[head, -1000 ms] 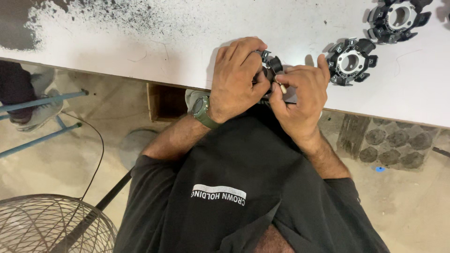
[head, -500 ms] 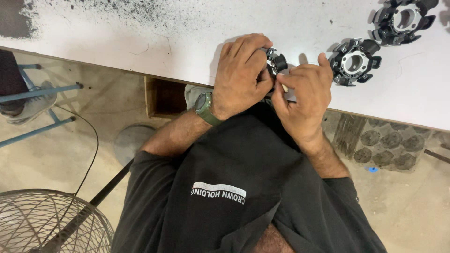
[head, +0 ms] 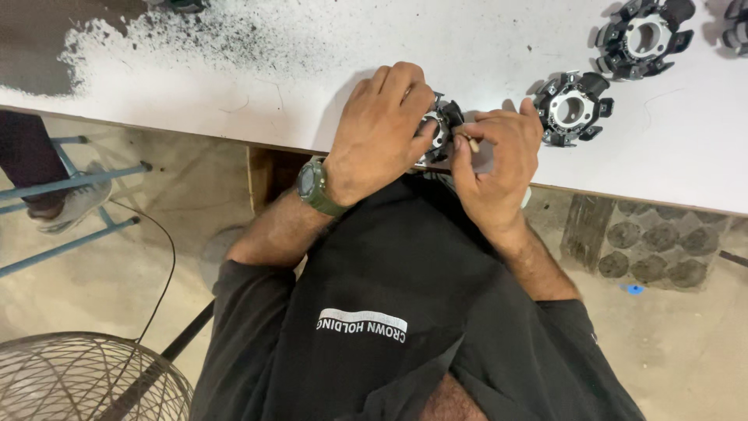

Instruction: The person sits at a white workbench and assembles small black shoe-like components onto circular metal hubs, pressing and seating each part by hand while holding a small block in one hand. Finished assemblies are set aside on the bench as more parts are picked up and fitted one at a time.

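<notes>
Not much has changed in the last second: the ring part (head: 442,129) sits at the surface's (head: 273,86) near edge just like before. The left hand (head: 386,129) still has its fingers curled and pinching it, and the right hand (head: 495,160) pinches a thin stick (head: 471,144) against it. So same fiddly step, still ongoing. Two more rings (head: 571,109) (head: 640,37) sit untouched further right.
</notes>
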`<state>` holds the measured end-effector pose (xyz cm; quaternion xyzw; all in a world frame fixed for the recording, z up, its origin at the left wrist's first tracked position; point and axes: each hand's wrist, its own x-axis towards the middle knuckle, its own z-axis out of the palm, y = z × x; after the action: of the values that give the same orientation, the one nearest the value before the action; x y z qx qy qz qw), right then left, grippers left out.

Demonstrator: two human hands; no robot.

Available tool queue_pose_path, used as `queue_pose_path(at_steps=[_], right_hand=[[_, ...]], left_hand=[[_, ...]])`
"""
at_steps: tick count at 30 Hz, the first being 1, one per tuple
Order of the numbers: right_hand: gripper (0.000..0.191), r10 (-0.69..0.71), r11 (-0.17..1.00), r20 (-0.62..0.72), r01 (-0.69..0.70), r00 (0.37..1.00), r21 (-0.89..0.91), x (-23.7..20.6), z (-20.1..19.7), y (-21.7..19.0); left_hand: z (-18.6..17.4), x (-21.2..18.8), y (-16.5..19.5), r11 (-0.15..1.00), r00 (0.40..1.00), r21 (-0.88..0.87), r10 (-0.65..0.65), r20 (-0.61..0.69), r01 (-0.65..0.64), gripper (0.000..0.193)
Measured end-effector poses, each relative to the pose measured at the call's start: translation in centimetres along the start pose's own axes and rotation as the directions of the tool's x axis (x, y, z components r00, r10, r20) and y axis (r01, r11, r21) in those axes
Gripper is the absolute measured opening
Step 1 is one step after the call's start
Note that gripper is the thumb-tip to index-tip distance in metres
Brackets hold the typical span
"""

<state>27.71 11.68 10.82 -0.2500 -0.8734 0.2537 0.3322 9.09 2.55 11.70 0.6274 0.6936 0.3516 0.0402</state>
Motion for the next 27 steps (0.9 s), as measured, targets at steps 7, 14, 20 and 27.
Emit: queue_pose_path(at_steps=[7,14,20,27], right_hand=[[0.024,-0.005,1.0,-0.004,0.005,1.0,0.0,0.4,-0.4,0.1],[0.024,-0.003,1.0,-0.017,0.003,1.0,0.01,0.4,-0.4,0.5],[0.024,-0.002,1.0,-0.008,0.002,1.0,0.002,0.5,-0.7,0.6],[0.023,-0.016,1.0,-0.005,0.016,1.0,0.02,0.7,-0.6,0.7]], left_hand=[[-0.7,0.7,0.7,1.0,1.0,0.002,-0.007,0.008,0.007,0.02],[-1.6,1.4,0.1,0.993,0.992,-0.039,0.111,0.059,-0.109,0.025],[-0.9,1.8,-0.7,0.989,0.988,-0.032,0.144,0.047,-0.143,0.017],[-0.9,1.7,-0.9,0.963,0.954,0.054,0.251,0.165,-0.263,0.017]])
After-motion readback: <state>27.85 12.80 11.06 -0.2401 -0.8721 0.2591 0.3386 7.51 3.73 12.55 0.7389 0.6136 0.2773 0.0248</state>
